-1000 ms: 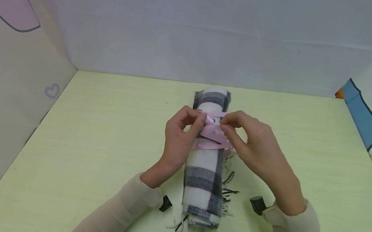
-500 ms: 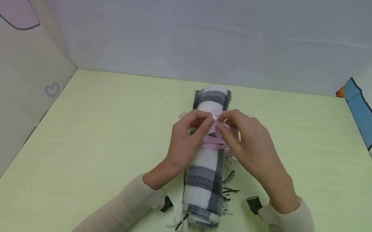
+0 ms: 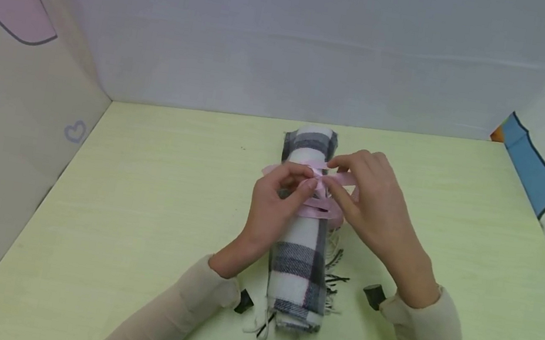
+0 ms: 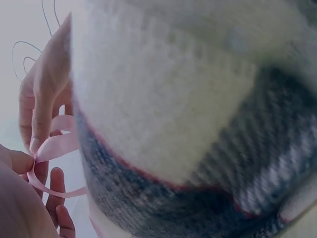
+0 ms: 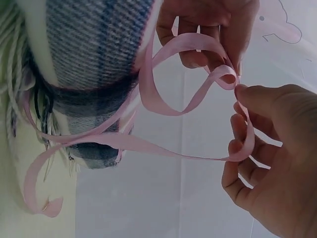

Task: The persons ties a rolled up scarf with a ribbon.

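Note:
A rolled scarf (image 3: 295,257) in grey-and-white plaid lies lengthwise on the table, its fringe showing along the right side. Around its upper part runs a pink ribbon (image 3: 316,212). Above the roll, my left hand (image 3: 271,205) pinches the ribbon between thumb and fingertips. My right hand (image 3: 381,211) meets it there, thumb at the pinched spot and forefinger raised apart. In the right wrist view the ribbon (image 5: 153,99) forms loops between both hands, and one strand passes around the curled right fingers (image 5: 240,173). A loose ribbon end hangs beside the fringe.
The pale yellow-green table (image 3: 168,189) extends on both sides of the scarf. Printed cloth walls stand at the back (image 3: 292,48) and at both sides. Small dark blocks (image 3: 373,296) sit at both sleeve cuffs.
My left hand has shifted slightly right, closer to my right hand. The right forefinger has lifted away from its thumb. A piece of ribbon now shows to the left of the scarf.

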Tool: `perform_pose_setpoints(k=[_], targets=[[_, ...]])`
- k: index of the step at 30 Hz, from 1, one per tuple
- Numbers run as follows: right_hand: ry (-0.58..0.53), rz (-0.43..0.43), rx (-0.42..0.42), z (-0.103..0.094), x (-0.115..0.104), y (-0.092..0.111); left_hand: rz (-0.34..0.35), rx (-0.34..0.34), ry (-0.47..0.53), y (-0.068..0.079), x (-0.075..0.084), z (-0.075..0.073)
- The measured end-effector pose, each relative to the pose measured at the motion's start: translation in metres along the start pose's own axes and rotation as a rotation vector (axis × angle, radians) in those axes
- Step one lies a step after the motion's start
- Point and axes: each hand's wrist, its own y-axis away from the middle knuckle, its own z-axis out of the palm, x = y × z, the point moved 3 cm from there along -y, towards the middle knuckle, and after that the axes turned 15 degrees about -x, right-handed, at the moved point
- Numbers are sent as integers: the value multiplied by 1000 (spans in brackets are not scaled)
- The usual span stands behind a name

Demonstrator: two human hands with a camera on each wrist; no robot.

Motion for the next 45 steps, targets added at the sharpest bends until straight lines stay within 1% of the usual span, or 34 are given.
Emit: perform_pose_setpoints(k=[6, 10, 13, 16, 19, 22, 26, 32, 36, 41, 43, 45], targets=[[14, 1, 49, -4, -2, 1, -41, 29, 65, 0, 3, -2], [-12, 10, 45, -8, -7, 3, -52, 55, 91, 0, 5, -3], [-24, 32, -8, -9, -12, 5, -63, 59, 97, 1, 7, -3], [-1, 69, -94, -8, -19, 6, -67, 63, 122, 1, 8, -3], [31, 105, -177, -4, -24, 7, -78, 68, 176, 0, 7, -3], [20, 146, -217, 1, -26, 7, -102, 73, 241, -1, 7, -2], [-57, 190, -206, 4, -24, 7, -128, 81, 329, -2, 6, -2], [-160, 196, -156, 3, -21, 4, -145, 96, 422, -2, 5, -2], [-266, 213, -154, 0, -17, 5, -117, 97, 448, -3, 6, -2], [-374, 278, -180, -7, -11, 8, -52, 71, 481, -3, 7, -1], [-403, 300, -197, -9, -9, 8, -51, 72, 473, -2, 7, -2], [-437, 313, -219, -11, -8, 8, -65, 85, 451, -2, 7, -2]])
